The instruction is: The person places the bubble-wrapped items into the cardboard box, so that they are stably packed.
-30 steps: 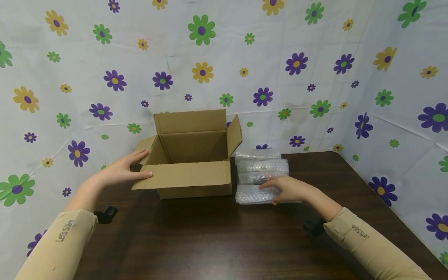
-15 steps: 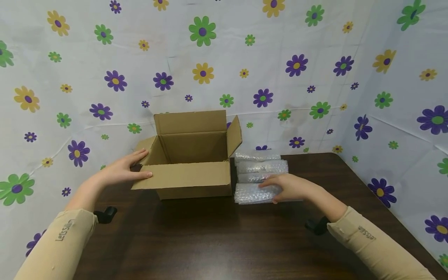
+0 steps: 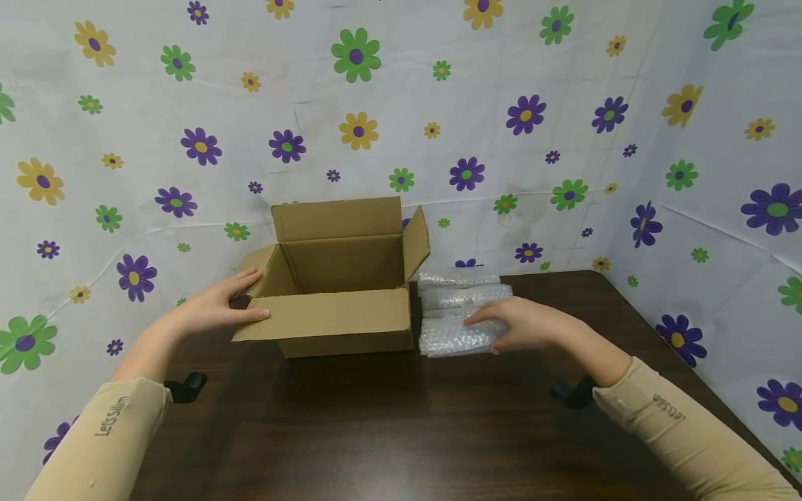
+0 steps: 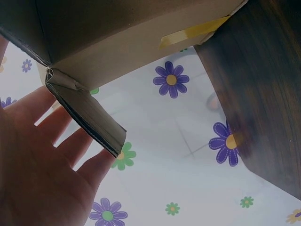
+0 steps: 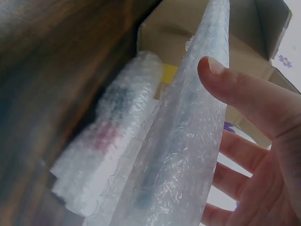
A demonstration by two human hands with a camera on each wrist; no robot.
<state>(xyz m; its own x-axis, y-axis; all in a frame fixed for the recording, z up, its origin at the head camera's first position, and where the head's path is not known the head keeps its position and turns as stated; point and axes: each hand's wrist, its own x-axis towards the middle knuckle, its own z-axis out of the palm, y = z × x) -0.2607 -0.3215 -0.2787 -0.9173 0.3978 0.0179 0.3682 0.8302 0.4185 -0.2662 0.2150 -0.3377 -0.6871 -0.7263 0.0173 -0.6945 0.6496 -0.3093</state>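
Observation:
My left hand rests on the open cardboard box at its left front corner. Its straight fingers lie over the side flap and the thumb touches the front flap. At the box's right, my right hand holds the nearest bubble-wrapped bundle by its right end. In the right wrist view the thumb lies on one face of this long bundle, with the fingers behind it. A bluish shape shows faintly through the wrap; what it is, I cannot tell.
Several more bubble-wrapped rolls lie in a row behind the held one, close to the box. One roll shows dark and pink patches. Dark wood table underneath; a flowered cloth hangs behind and at the right.
The right hand has risen slightly with the front bundle, which now overlaps the roll behind it more. The left hand and the box stay as they were.

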